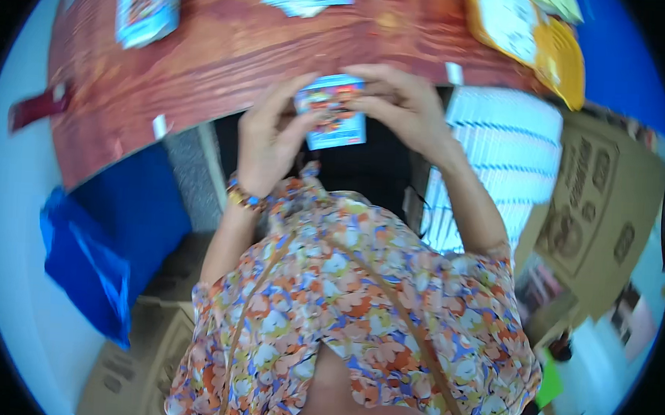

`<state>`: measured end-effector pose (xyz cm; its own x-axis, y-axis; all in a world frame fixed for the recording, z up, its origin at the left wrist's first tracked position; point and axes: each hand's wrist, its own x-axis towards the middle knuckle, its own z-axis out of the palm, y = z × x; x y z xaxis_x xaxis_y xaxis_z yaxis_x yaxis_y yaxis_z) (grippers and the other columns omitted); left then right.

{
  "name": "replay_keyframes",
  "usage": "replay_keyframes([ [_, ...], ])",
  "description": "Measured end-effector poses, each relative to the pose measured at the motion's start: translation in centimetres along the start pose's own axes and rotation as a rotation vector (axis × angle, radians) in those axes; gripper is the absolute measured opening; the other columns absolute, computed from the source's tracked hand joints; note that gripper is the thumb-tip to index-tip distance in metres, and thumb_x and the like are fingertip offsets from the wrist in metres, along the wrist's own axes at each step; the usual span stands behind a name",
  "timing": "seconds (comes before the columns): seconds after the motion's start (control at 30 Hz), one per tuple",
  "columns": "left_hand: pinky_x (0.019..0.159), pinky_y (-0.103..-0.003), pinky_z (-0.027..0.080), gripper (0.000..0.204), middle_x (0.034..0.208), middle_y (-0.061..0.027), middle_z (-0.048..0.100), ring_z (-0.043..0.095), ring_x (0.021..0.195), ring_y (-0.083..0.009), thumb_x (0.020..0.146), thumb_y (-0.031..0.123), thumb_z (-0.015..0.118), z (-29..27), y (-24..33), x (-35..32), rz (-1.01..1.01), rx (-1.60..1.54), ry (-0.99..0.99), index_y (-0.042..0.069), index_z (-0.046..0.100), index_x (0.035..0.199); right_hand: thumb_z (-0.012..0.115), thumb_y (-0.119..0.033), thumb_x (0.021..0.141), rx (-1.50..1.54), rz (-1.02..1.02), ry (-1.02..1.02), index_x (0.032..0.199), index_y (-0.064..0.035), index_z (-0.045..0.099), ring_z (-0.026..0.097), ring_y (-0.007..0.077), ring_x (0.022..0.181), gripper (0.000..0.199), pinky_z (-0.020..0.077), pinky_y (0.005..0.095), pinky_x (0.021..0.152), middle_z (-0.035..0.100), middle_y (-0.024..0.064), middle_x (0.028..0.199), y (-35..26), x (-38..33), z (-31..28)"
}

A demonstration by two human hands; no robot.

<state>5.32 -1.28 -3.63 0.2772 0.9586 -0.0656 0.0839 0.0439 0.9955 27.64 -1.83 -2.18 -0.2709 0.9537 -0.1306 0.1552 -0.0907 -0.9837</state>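
1 small light-blue packet [336, 108] between left hand [267, 135] and right hand [411, 108], in their joint grasp

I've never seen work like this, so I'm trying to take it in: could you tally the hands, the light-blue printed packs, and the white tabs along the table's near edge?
Hands: 2 (left hand, right hand)
Light-blue printed packs: 2 (held pack, unheld pack)
White tabs: 2 (left tab, right tab)
Total: 6
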Motion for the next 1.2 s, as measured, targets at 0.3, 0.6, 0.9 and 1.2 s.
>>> replay_keyframes([
  [0.3, 0.087, -0.028, 0.052, 0.036, 0.112, -0.0099, 0.065, 0.064, 0.100, -0.0147, 0.089, -0.007, 0.067, 2.1, -0.8, -0.7, 0.070, 0.022, -0.103, -0.004, 0.061, 0.124, 0.072, -0.009, 0.090, 0.036, -0.069, 0.157, 0.126, -0.0027, 0.063, 0.068, 0.0135, 0.088, 0.037, 0.0542, 0.0277, 0.077, 0.069, 0.0098, 0.108, 1.5, -4.3, 0.6],
  [0.6, 0.077, -0.028, 0.056, 0.049, 0.116, -0.0151, 0.065, 0.067, 0.098, -0.0180, 0.092, -0.001, 0.062, 5.7, 2.1, 0.1, -0.013, -0.005, -0.337, 0.002, 0.050, 0.140, 0.066, -0.010, 0.089, -0.014, 0.034, 1.073, 0.116, 0.0019, 0.065, 0.066, 0.0142, 0.086, 0.029, 0.0535, 0.0295, 0.079, 0.070, 0.0079, 0.101, 6.4, -20.5, -10.8],
  [0.9, 0.085, -0.029, 0.054, 0.042, 0.113, -0.0139, 0.066, 0.066, 0.097, -0.0154, 0.094, -0.003, 0.060, 0.9, 1.2, -0.4, 0.037, 0.200, -0.255, 0.000, 0.054, 0.136, 0.061, -0.047, 0.088, -1.057, 1.398, 1.216, 0.120, -0.0125, 0.065, 0.064, 0.0434, 0.106, 0.047, 0.0512, 0.0511, 0.087, 0.069, 0.0231, 0.107, 19.3, -47.3, -23.8],
  [1.2, 0.088, -0.030, 0.053, 0.039, 0.112, -0.0135, 0.068, 0.067, 0.100, -0.0183, 0.094, -0.001, 0.061, -4.6, 2.5, -1.8, 0.014, 0.371, -0.041, 0.000, 0.056, 0.133, 0.052, -0.012, 0.084, -0.965, 0.757, 0.871, 0.129, 0.0012, 0.056, 0.052, 0.0370, 0.127, 0.047, 0.0407, 0.0422, 0.104, 0.055, 0.0272, 0.134, 22.0, -40.2, -24.0],
])
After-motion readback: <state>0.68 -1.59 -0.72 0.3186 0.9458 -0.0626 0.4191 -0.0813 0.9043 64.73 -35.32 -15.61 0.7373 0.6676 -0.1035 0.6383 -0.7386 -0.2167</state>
